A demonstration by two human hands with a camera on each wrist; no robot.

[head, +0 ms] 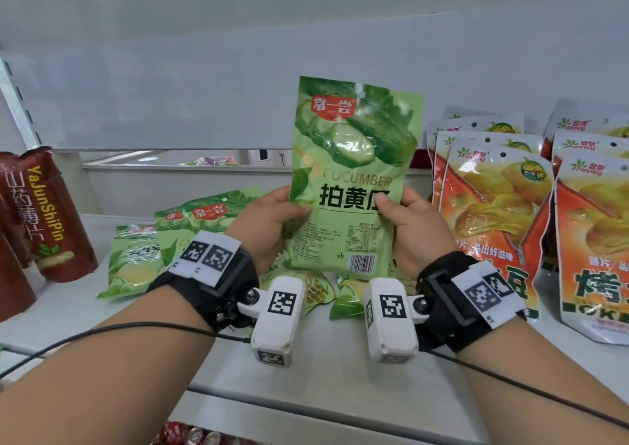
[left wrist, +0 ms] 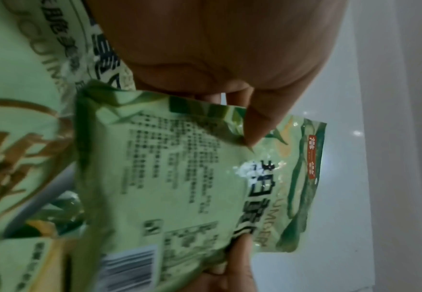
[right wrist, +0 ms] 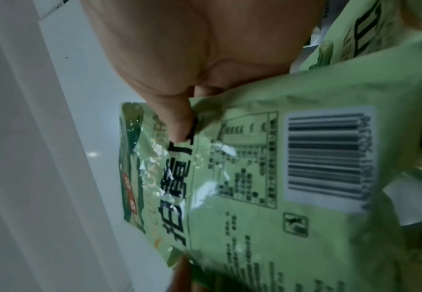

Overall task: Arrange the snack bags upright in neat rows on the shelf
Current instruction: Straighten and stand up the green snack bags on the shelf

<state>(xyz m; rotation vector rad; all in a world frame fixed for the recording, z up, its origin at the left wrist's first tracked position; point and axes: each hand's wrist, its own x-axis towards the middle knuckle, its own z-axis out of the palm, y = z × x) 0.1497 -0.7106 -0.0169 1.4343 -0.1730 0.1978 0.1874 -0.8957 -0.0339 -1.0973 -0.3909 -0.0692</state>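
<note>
Both hands, left (head: 269,220) and right (head: 413,225), grip 1 cucumber bag (head: 354,172) upright; next, stand it on the shelf (head: 306,369).

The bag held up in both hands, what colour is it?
The bag is light green with cucumber slices pictured and a red logo, clearest in the head view.
</note>
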